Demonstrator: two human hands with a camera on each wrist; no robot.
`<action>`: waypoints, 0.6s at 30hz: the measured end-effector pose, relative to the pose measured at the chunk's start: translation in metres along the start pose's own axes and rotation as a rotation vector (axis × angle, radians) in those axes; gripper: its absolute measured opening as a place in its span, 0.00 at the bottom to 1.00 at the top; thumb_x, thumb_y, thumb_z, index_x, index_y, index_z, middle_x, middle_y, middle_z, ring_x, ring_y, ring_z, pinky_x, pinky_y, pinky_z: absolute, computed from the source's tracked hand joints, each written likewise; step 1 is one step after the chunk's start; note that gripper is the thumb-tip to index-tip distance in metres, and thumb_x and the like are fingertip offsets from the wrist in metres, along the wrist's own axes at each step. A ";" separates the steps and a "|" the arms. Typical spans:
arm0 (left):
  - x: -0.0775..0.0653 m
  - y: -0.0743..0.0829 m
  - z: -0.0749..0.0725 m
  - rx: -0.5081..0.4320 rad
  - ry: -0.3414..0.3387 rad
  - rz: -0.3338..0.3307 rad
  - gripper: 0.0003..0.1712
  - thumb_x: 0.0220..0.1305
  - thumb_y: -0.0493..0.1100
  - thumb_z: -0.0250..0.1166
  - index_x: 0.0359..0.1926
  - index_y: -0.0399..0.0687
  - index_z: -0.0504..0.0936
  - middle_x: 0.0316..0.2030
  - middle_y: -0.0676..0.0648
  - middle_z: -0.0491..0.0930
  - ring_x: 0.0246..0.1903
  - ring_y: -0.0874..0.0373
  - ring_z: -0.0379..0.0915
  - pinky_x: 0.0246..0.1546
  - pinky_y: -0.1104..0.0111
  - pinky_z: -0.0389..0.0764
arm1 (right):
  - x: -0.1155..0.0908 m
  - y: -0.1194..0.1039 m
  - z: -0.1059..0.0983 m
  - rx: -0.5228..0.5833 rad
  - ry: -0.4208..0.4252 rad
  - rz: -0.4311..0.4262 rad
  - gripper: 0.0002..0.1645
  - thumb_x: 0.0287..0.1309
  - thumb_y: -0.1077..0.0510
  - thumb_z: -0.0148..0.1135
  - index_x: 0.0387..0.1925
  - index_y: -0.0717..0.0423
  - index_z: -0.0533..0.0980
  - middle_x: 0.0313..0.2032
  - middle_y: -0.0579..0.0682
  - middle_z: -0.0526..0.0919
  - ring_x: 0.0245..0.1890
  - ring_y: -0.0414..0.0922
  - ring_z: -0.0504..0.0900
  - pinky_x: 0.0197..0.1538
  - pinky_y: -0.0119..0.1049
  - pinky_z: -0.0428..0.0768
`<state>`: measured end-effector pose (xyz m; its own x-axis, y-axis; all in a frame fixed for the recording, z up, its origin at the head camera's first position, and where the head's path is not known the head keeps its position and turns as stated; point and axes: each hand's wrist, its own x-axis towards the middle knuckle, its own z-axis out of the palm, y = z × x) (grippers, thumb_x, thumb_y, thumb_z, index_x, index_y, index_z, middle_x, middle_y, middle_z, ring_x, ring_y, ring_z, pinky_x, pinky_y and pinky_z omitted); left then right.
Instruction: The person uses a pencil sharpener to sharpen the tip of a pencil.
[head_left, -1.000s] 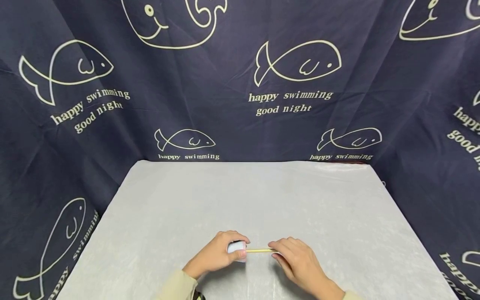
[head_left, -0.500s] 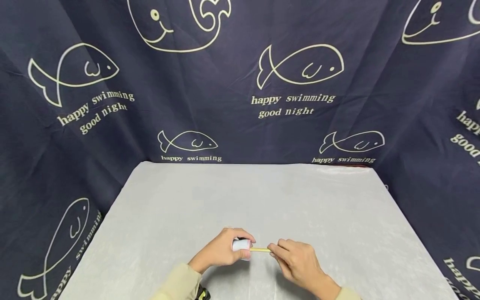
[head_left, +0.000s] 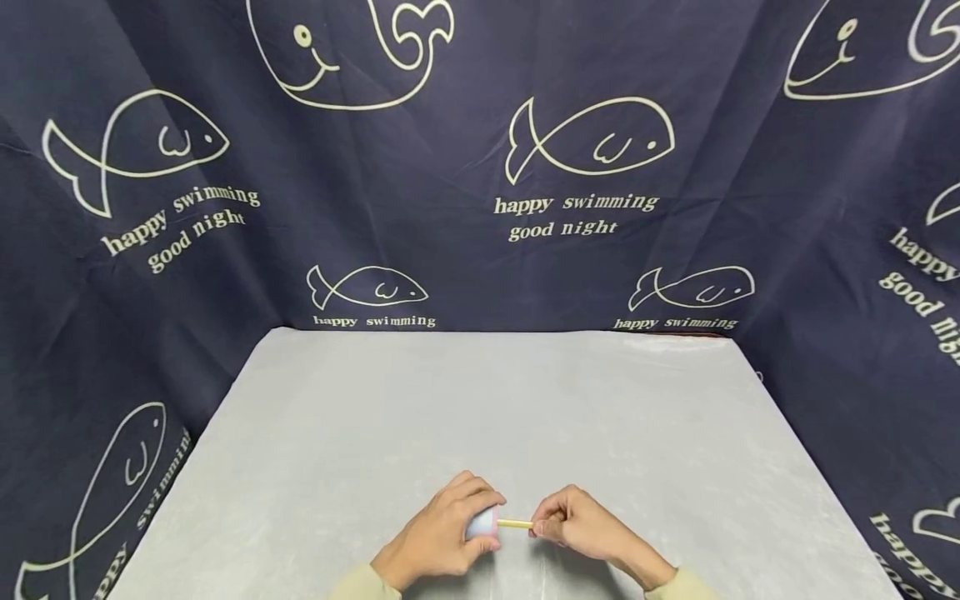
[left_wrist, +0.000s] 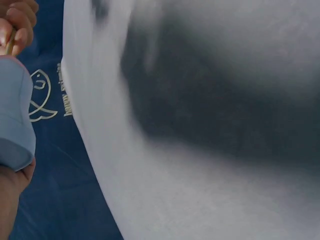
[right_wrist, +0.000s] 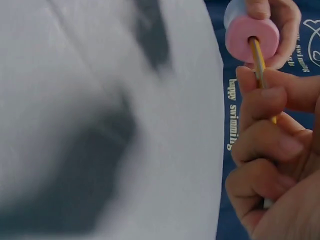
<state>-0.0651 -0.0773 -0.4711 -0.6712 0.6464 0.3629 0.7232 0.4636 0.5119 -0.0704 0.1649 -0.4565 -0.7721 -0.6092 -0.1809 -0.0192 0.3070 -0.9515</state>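
My left hand (head_left: 442, 529) grips a pencil sharpener (head_left: 481, 523) with a light blue body, held sideways just above the table. In the right wrist view its pink end face (right_wrist: 242, 42) has a round hole. A yellow pencil (head_left: 514, 524) sticks into that hole, its tip hidden inside. With thumb and fingers my right hand (head_left: 581, 521) pinches the pencil close to the sharpener; the other fingers curl round the rest of its length, seen in the right wrist view. The left wrist view shows the sharpener's blue body (left_wrist: 12, 110) at the left edge.
A table under a pale grey cloth (head_left: 375, 408) spreads out beyond both hands. Dark blue curtains (head_left: 480, 250) with fish drawings and lettering stand behind it and on both sides.
The right hand has turned at the wrist, its fingers now more curled on the pencil and closer to the sharpener. The left hand's grip has also rolled a little, covering more of the sharpener.
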 end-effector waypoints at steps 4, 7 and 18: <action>0.004 -0.001 -0.005 0.009 -0.035 -0.044 0.23 0.51 0.46 0.71 0.49 0.43 0.80 0.43 0.51 0.79 0.42 0.63 0.70 0.42 0.76 0.75 | -0.004 0.004 0.004 -0.217 0.132 -0.092 0.05 0.58 0.59 0.62 0.34 0.57 0.77 0.17 0.36 0.72 0.14 0.27 0.62 0.18 0.24 0.63; 0.007 -0.003 -0.012 -0.015 -0.076 -0.110 0.23 0.54 0.48 0.70 0.50 0.44 0.80 0.44 0.53 0.79 0.43 0.64 0.69 0.43 0.74 0.75 | -0.007 0.008 0.010 -0.478 0.305 -0.251 0.09 0.53 0.58 0.67 0.34 0.47 0.74 0.22 0.34 0.76 0.19 0.26 0.65 0.21 0.24 0.66; 0.025 -0.011 -0.033 -0.359 -0.143 -0.345 0.15 0.57 0.43 0.68 0.46 0.45 0.83 0.38 0.48 0.83 0.30 0.68 0.70 0.32 0.74 0.73 | 0.006 0.014 0.005 -1.011 0.693 -0.851 0.16 0.69 0.49 0.49 0.35 0.53 0.79 0.27 0.38 0.76 0.23 0.33 0.66 0.28 0.21 0.62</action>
<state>-0.0952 -0.0862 -0.4422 -0.8134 0.5809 0.0287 0.3460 0.4437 0.8267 -0.0719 0.1622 -0.4726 -0.4382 -0.4913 0.7527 -0.8048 0.5875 -0.0851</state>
